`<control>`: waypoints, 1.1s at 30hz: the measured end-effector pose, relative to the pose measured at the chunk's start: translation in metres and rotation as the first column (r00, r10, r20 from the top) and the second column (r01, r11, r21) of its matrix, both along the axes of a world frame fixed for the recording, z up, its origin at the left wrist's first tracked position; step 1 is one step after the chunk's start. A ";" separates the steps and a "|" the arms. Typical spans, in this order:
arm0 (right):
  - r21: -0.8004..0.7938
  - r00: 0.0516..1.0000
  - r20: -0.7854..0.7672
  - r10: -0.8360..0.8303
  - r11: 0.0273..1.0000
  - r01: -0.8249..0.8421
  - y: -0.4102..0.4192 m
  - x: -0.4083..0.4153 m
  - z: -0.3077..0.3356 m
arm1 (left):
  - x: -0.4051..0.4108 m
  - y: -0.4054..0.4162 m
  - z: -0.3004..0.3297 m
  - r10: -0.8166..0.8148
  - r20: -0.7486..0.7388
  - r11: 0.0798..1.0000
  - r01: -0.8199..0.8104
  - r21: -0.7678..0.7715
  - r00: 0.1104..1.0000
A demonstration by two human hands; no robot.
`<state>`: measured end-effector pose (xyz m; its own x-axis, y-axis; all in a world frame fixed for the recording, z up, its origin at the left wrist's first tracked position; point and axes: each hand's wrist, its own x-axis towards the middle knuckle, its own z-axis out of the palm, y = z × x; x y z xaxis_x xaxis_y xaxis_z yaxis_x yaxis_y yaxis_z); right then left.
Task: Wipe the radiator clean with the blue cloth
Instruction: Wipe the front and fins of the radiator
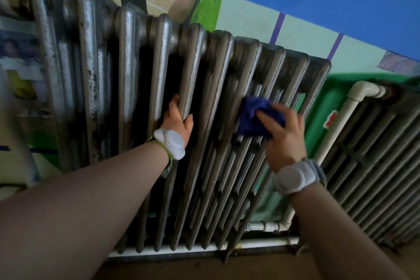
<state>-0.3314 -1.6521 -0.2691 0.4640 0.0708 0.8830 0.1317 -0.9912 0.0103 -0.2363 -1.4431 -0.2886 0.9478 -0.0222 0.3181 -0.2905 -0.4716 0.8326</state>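
A grey cast-iron radiator [141, 70] with many upright ribs fills the middle of the head view, its paint chipped and dark with grime. My left hand [178, 120] grips one rib near mid-height, fingers wrapped around it. My right hand [284, 134] presses a crumpled blue cloth [252, 118] flat against the ribs further right, fingers spread over the cloth. White sensor bands sit on both wrists.
A second radiator [372, 166] stands to the right, fed by a white pipe [341, 120] with an elbow joint. More white pipe [268, 226] runs along the floor under the first radiator. A colourful painted wall with blue above lies behind.
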 end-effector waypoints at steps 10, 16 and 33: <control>0.013 0.997 0.054 -0.060 0.998 0.059 0.006 0.025 -0.070 | -0.002 0.001 0.006 0.001 -0.061 1.000 0.000 0.023 0.998; -0.033 0.992 -0.112 -0.065 0.998 0.061 0.007 0.015 -0.118 | -0.002 0.003 0.003 -0.022 -0.033 0.999 0.024 0.049 0.999; 0.179 0.970 0.242 -0.007 0.983 -0.038 0.015 0.044 -0.045 | 0.000 0.003 0.001 -0.031 0.005 0.999 0.031 0.021 0.999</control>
